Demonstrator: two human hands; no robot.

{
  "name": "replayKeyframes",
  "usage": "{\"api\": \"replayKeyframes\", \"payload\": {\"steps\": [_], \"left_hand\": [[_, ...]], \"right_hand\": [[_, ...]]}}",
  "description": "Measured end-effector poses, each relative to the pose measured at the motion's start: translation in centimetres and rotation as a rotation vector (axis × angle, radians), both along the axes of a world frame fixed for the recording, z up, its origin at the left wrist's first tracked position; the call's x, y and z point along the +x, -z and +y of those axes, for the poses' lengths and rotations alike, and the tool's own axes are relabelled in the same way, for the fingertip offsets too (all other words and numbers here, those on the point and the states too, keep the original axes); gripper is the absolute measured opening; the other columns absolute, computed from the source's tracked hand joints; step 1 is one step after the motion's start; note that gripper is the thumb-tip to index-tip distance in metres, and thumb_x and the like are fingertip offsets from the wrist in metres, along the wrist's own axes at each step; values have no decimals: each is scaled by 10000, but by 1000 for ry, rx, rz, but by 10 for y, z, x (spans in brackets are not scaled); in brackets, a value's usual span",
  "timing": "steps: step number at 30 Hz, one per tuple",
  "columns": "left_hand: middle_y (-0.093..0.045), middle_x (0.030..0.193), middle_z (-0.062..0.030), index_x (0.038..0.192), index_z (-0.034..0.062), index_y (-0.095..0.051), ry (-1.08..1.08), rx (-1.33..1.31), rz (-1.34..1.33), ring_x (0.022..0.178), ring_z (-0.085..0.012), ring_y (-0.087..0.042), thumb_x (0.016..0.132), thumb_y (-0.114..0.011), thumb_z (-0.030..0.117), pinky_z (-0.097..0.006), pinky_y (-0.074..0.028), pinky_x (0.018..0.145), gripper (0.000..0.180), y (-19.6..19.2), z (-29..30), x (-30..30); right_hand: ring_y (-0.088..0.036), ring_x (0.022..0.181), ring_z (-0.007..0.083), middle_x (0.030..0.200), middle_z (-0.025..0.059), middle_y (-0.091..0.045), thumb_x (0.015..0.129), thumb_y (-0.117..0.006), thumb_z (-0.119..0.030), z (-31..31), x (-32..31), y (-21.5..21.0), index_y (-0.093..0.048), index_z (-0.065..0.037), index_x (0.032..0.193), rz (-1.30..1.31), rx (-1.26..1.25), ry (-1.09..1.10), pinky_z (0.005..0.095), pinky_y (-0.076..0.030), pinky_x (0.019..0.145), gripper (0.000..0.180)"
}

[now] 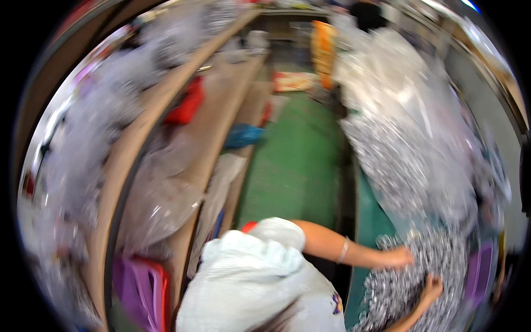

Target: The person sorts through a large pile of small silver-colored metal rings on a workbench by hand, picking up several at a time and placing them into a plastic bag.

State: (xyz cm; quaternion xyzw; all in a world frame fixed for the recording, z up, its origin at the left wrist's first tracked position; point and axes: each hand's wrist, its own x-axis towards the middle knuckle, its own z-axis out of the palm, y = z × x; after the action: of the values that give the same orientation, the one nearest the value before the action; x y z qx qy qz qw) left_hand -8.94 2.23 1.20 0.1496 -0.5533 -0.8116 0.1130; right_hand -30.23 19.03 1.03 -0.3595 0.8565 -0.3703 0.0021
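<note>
A broad pile of small shiny silver metal pieces [437, 252], too blurred to name more exactly, is spread over a teal tabletop [371, 205] on the right. My left hand [397, 258], with a thin bracelet on its wrist, rests at the pile's left part; its fingers are smeared and partly hidden. Just nearer and to the right, my right hand [433, 286] is above the same pieces with its fingers curled closed. Whatever it grips is too small to see. Beyond both hands, a large clear plastic bag [409, 149] holds more of the silver pieces.
Wooden shelves [221, 122] along the left carry clear plastic bags, a red item [187, 102], a blue bag [242, 135] and a purple basket [135, 288]. A green floor strip [298, 160] runs between shelves and table. A purple tray [479, 272] stands right of the pile.
</note>
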Motion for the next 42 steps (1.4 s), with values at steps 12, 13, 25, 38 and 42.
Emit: {"api": "replayKeyframes", "payload": {"steps": [12, 13, 25, 38, 42], "left_hand": [[-538, 1028, -115, 1148, 73, -507, -74, -1033, 139, 808, -323, -573, 803, -554, 10, -394, -455, 719, 354, -43, -51, -61], [-539, 1034, -111, 1142, 74, -512, -12, -1063, 58, 816, -328, -573, 805, -564, 30, -401, -457, 718, 344, -48, -49, -66], [-535, 1131, -80, 1059, 107, -527, 205, -1284, 59, 753, -345, -598, 797, -546, 44, -436, -487, 614, 270, -45, -46, -52], [-480, 1226, -101, 1118, 89, -528, 66, -1234, 25, 737, -374, -602, 782, -506, -24, -452, -499, 622, 355, -42, -52, -47], [-490, 1226, -106, 1135, 108, -532, 64, -1385, -19, 709, -392, -602, 765, -502, -23, -471, -494, 621, 393, -28, -67, -64]], "right_hand": [[-351, 398, 85, 747, 56, -512, 855, -486, -114, 3, 99, -90, -454, 4, 1221, -1220, -1029, 125, 194, -275, 310, 386], [-346, 408, 59, 697, 19, -486, 863, -509, -136, 0, 96, -90, -510, -9, 1165, -1129, -859, 173, 183, -243, 317, 327], [-609, 651, 345, 736, 149, -625, 742, -630, -112, -56, 104, -81, -566, -47, 849, 102, 327, 319, 434, -467, 579, 141], [-620, 677, 321, 800, 121, -635, 785, -618, -154, -80, 76, -74, -623, -73, 973, 221, 289, 98, 412, -490, 606, 204], [-617, 664, 329, 782, 117, -621, 780, -610, -134, -80, 74, -68, -600, -65, 945, 298, 342, 51, 416, -489, 576, 180]]}}
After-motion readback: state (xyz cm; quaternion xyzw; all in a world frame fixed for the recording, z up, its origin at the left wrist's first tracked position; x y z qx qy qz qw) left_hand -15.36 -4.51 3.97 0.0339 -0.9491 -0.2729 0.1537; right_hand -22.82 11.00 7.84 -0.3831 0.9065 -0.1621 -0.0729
